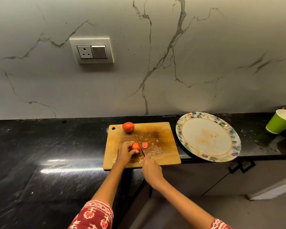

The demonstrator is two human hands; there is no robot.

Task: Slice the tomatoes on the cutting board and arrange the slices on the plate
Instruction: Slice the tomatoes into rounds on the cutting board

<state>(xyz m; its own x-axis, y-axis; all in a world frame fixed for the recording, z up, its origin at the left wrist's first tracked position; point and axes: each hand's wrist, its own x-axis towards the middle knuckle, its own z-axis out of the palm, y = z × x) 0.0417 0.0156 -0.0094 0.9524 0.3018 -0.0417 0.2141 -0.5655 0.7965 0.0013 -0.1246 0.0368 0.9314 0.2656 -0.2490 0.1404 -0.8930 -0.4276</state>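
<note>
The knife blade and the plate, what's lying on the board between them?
In the head view, one cut tomato slice lies just right of the knife, then wet, seed-flecked cutting board up to the plate.

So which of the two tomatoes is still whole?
The far tomato, alone at the board's back edge. The near tomato, held by the left hand, has a slice off.

A wooden cutting board (158,142), wet and stained, is laid on the counter. A whole red tomato (128,127) is set near its far edge. A part-cut tomato (136,146) is placed nearer, with one slice (145,145) lying flat just beside it. A floral-rimmed plate (185,129) is positioned right of the board.
</note>
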